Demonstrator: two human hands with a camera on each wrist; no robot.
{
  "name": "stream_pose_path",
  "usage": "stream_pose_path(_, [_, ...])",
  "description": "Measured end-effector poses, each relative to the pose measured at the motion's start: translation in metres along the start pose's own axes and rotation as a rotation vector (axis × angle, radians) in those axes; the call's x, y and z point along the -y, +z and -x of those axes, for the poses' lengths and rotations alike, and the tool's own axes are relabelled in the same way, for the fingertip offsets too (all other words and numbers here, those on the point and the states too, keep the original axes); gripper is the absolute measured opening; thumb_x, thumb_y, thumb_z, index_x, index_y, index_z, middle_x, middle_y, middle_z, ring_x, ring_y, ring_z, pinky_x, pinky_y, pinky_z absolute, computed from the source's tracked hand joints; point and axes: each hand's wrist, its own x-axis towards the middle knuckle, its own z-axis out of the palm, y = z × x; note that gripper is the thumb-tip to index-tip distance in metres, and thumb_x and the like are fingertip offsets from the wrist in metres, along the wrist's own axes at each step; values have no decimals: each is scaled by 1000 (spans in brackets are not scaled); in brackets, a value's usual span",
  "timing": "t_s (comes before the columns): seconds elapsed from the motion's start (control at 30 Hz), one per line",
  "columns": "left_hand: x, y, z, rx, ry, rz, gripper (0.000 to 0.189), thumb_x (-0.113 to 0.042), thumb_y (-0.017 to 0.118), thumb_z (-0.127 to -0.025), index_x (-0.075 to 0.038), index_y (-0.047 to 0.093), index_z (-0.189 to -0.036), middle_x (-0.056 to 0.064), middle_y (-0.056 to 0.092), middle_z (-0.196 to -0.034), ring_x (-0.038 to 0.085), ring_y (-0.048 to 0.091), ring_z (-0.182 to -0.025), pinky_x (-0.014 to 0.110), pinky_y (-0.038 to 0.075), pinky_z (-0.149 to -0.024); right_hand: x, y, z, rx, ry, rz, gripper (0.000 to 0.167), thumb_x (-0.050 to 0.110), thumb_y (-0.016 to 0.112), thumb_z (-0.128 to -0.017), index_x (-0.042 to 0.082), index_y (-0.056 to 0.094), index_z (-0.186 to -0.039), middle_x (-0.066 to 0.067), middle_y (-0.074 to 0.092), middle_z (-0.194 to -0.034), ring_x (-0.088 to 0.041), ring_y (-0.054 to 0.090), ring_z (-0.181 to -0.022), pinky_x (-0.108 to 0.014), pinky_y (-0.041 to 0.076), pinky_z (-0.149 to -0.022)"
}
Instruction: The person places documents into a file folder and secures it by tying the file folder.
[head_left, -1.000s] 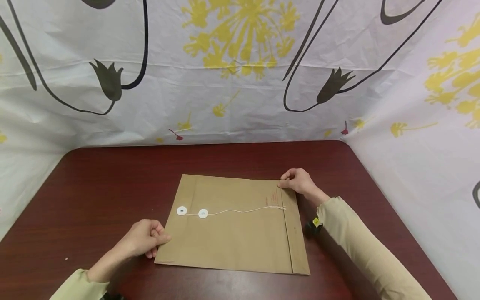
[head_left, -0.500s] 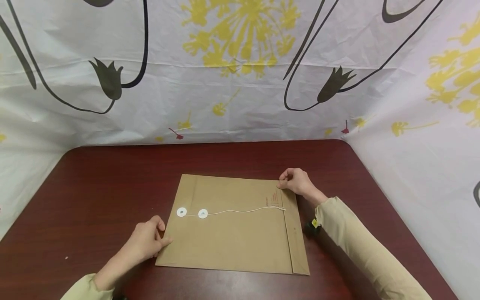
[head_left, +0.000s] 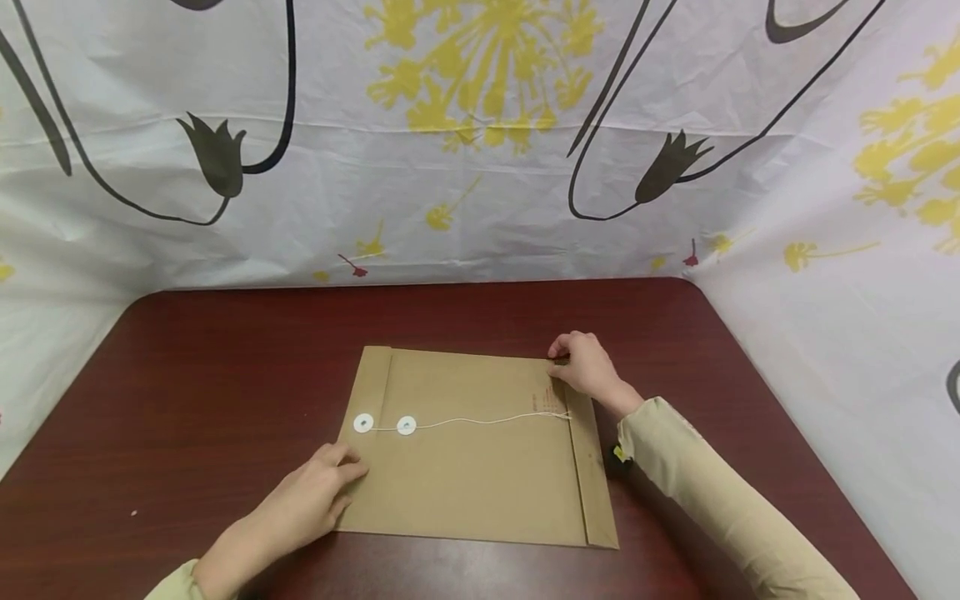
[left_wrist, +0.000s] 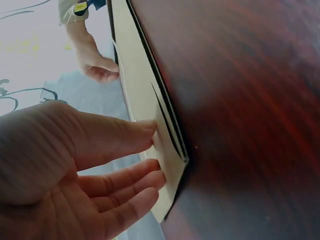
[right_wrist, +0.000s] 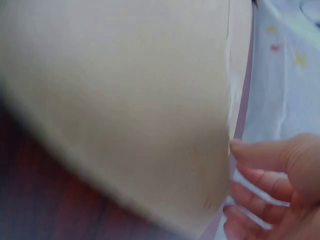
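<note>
A brown kraft string-tie envelope (head_left: 480,475) lies on the dark red table. Two white button discs (head_left: 385,424) and a thin white string (head_left: 480,422) show on its face. My left hand (head_left: 307,496) grips the lower left side. In the left wrist view, its thumb (left_wrist: 135,131) lies on the flap (left_wrist: 167,127), with several fingertips at the end edge. The flap's edge stands slightly apart from the envelope body there. My right hand (head_left: 585,364) pinches the far edge near the right corner. In the right wrist view, its thumb (right_wrist: 260,154) is at that edge.
The table (head_left: 225,375) has rounded far corners. A white sheet (head_left: 315,83) printed with yellow and dark flowers hangs behind it and along both sides. A dark wrist device with a yellow tag (head_left: 619,453) is under the right sleeve. A tiny pale speck (head_left: 134,512) lies at left.
My left hand has moved right, from the edge farther over the envelope's lower left. The flap's crease at left shows more sharply. My right hand has shifted slightly left along the far edge.
</note>
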Motion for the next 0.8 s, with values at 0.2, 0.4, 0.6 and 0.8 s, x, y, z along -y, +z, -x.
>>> stream_pose_path(0.2, [-4,2,2,-27,-17,-15,31,5,76,-66,-1,68,-95,3,55,-97,19,54,-88,28,51,-64,51,21,1,172,-342,-65,12,10,73,-79,6,69,-89,-2,68,-82,-12,63,-76,-26,50,-69])
stream_pose_path(0.4, [-5,2,2,-18,-45,-15,33,1,80,-65,3,69,-96,3,57,-96,19,54,-88,29,52,-67,104,50,4,300,-462,22,12,16,73,-80,9,68,-88,1,66,-81,-8,59,-74,-19,47,-67])
stream_pose_path(0.6, [-6,1,3,11,-62,-3,34,-3,80,-67,3,69,-98,4,59,-98,20,54,-88,29,52,-65,124,69,0,305,-462,117,12,7,68,-80,12,62,-71,5,56,-70,-7,50,-66,-18,43,-59])
stream_pose_path(0.8, [-7,0,3,11,-66,1,33,-5,80,-67,3,70,-98,3,59,-98,19,54,-89,30,52,-66,124,75,-7,280,-400,116,12,4,67,-75,10,59,-68,2,54,-68,-9,48,-62,-21,41,-56])
